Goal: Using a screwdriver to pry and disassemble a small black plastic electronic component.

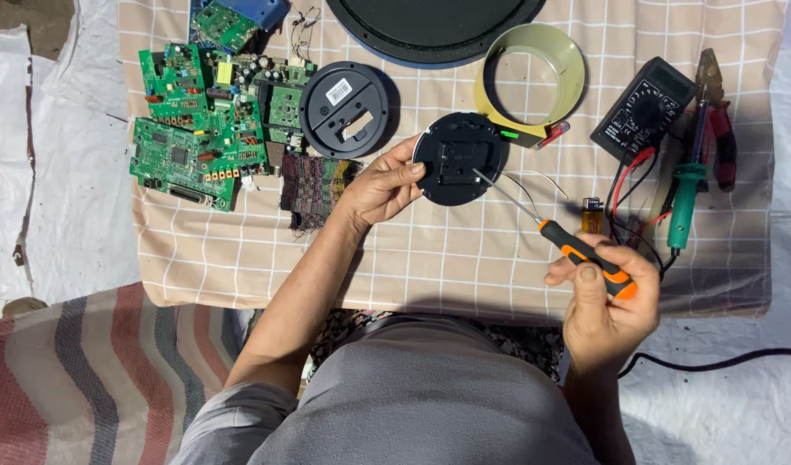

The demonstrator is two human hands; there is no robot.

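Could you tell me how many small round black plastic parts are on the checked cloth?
2: one disc held by the left hand, another disc beside the circuit boards.

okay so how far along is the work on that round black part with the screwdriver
Already apart: several green circuit boards and a second round black cover lie on the checked cloth. In hand: the left hand steadies the round black part while the right hand holds the orange-handled screwdriver, its tip on the part's face. The part looks unopened; whether screws remain cannot be told.
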